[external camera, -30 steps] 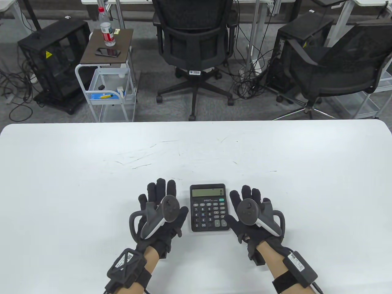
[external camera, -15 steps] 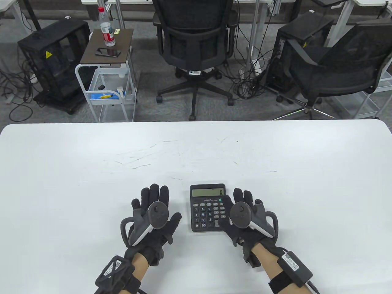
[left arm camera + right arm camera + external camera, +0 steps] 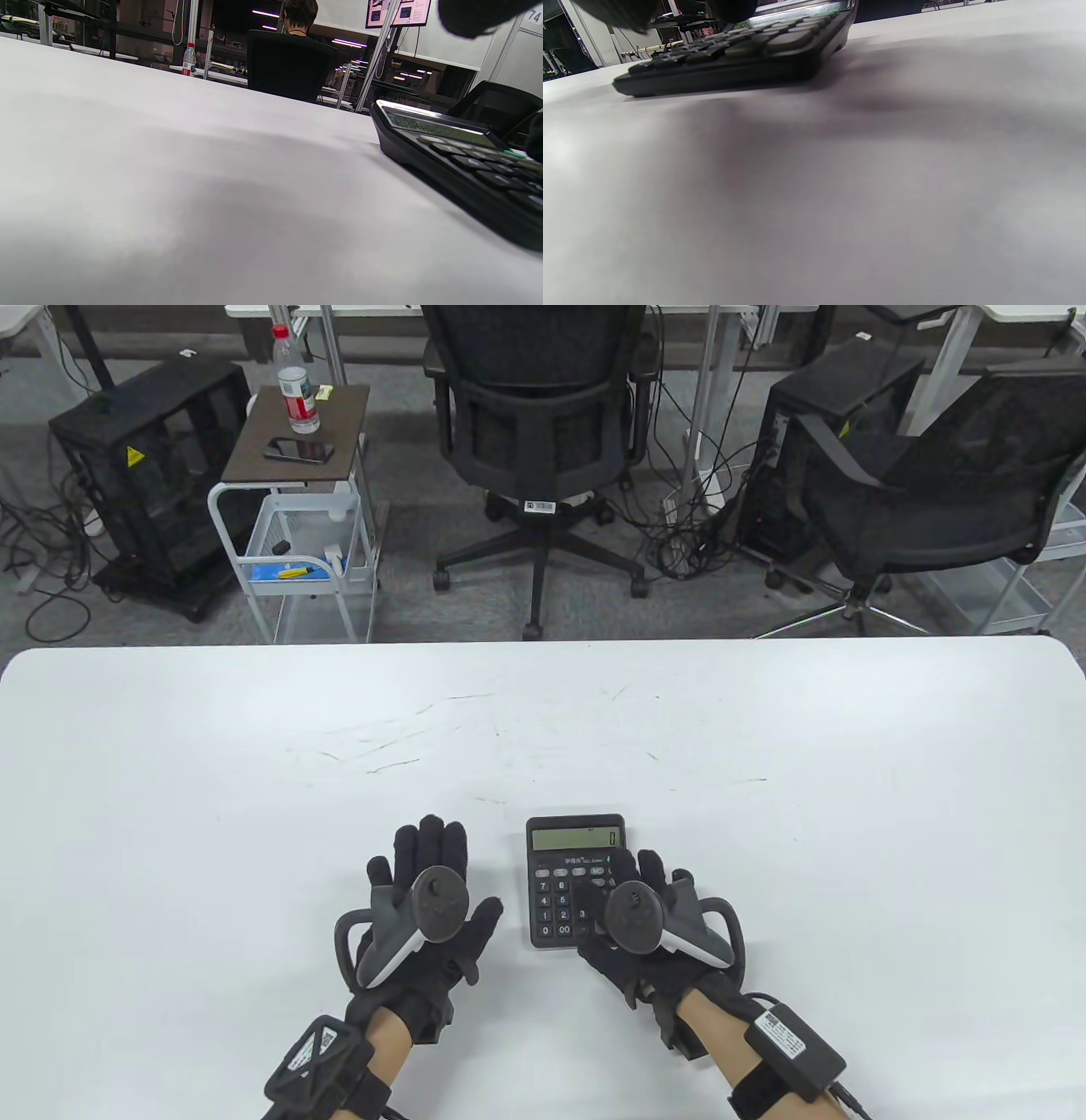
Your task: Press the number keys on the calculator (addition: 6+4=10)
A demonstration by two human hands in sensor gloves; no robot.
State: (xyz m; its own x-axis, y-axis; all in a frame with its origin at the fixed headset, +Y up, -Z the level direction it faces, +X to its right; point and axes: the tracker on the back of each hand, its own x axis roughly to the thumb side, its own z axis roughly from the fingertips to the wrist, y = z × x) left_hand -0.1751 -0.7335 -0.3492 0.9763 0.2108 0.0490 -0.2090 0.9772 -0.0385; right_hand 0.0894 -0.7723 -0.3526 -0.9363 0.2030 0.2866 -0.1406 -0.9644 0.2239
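Wrists enter from the near edge of the white bench, each with a black sensor pack strapped on. The left hand lies flat on the bench just left of the calculator, fingers spread and extended, holding nothing; its thumb points toward the calculator's left edge without clearly touching it. The right hand reaches over the right half of the keypad, its grip loose and open, fingers extended across the upper right keys. Whether a fingertip actually presses a key cannot be told, since the tracker on the back of the hand hides the contact.

The calculator sits flat on the bench near the front edge, between the two hands, its display showing 0. In the left wrist view the calculator rises at the right with its green key visible; in the right wrist view the keypad lies just ahead, with dark fingertips above it.

Farther back, beyond the bench, stand a black office chair and a small cart carrying a water bottle.
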